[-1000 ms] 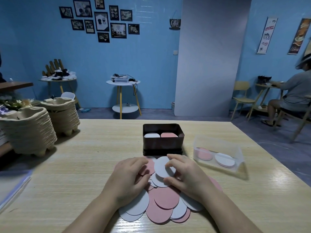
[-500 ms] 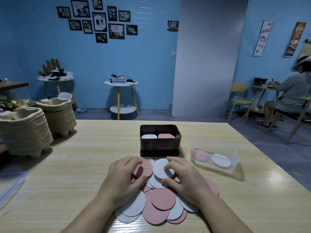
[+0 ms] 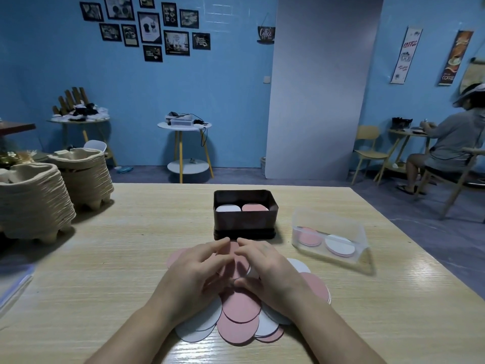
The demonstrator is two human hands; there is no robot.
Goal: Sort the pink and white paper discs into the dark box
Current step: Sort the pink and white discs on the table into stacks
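Gripping a pink disc (image 3: 232, 258) in the left hand (image 3: 194, 271) and a white disc (image 3: 253, 271) in the right hand (image 3: 270, 269); the dark box (image 3: 244, 224) holds some, but the near pile (image 3: 240, 308) looks mostly unsorted.

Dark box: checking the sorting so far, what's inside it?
White discs sit left, pink discs right, side by side in the box. Its front wall hides their lower parts, so how many are stacked cannot be told.

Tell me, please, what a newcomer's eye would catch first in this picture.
First the left hand and right hand, meeting over a fanned pile of pink and white discs near the table's front edge. Just behind stands the dark box, white discs at its left and pink at its right inside. Tall stacks of pulp trays stand at the table's left edge.
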